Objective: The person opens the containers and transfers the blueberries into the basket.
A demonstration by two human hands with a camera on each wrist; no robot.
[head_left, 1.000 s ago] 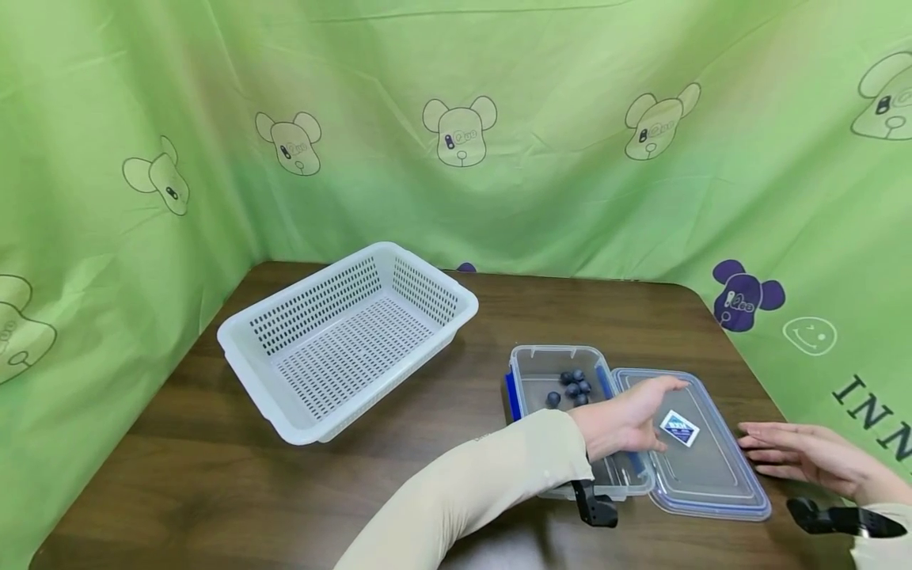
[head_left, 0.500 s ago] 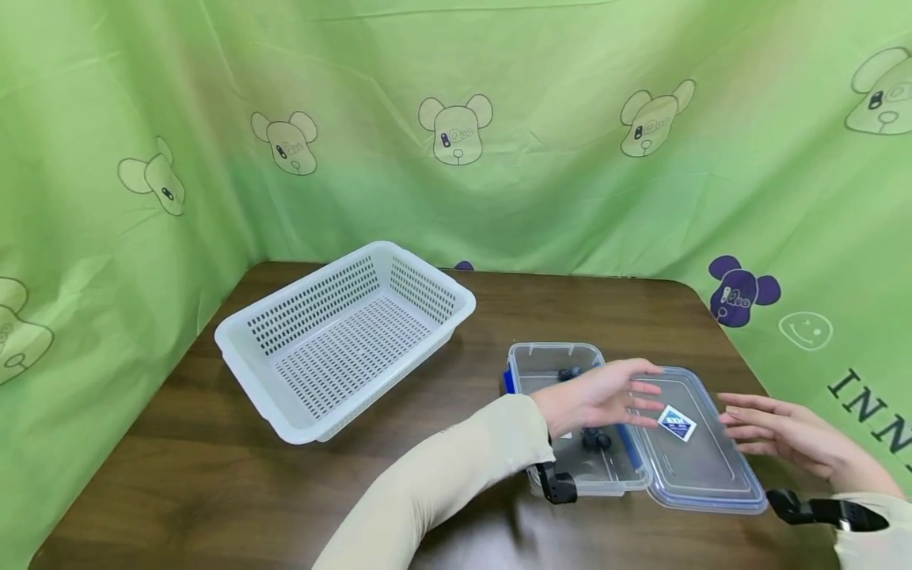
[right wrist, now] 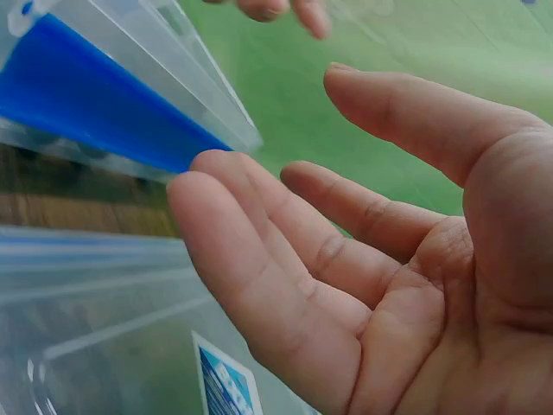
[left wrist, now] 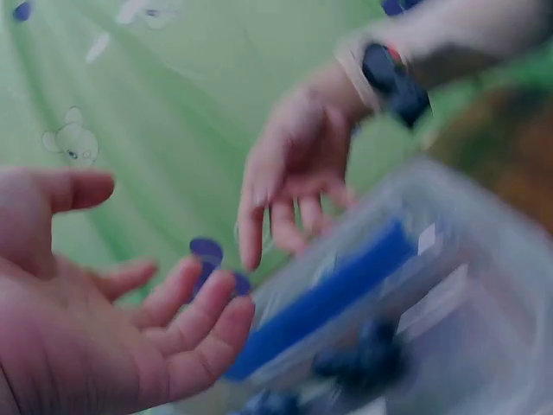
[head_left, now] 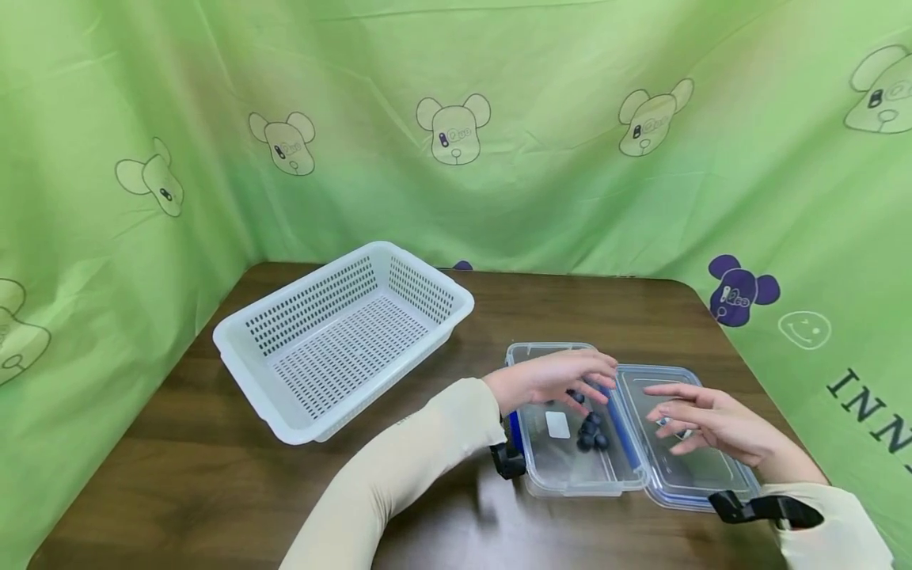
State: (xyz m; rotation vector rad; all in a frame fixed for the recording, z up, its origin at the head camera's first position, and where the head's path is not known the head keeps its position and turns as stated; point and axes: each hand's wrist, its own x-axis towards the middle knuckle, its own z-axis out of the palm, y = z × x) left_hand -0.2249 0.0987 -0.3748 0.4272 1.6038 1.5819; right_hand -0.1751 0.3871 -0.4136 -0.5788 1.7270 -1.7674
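Note:
A clear plastic food box (head_left: 580,484) with blue side clips stands on the table, several dark blue berries (head_left: 591,434) lying loose inside it. My left hand (head_left: 556,376) hovers over the back part of the box, fingers spread and holding nothing, and hides some of the berries. To the right of the box lies its clear lid (head_left: 712,479), flat on the table. Over the lid is my right hand (head_left: 727,427), fingers loosely bent and nothing in them, covering most of the lid's blue-and-white label. In the right wrist view the palm of the right hand (right wrist: 389,285) is bare.
A white perforated plastic basket (head_left: 456,313) stands at the back left of the brown wooden table (head_left: 285,491). A green cloth backdrop (head_left: 385,190) with cartoon bear heads hangs behind and at the sides. Both wrists carry black camera mounts (head_left: 509,461).
Both hands have moved left: the left hand from over the lid to over the box, the right hand from the lid's outer edge to above the lid. More berries now show.

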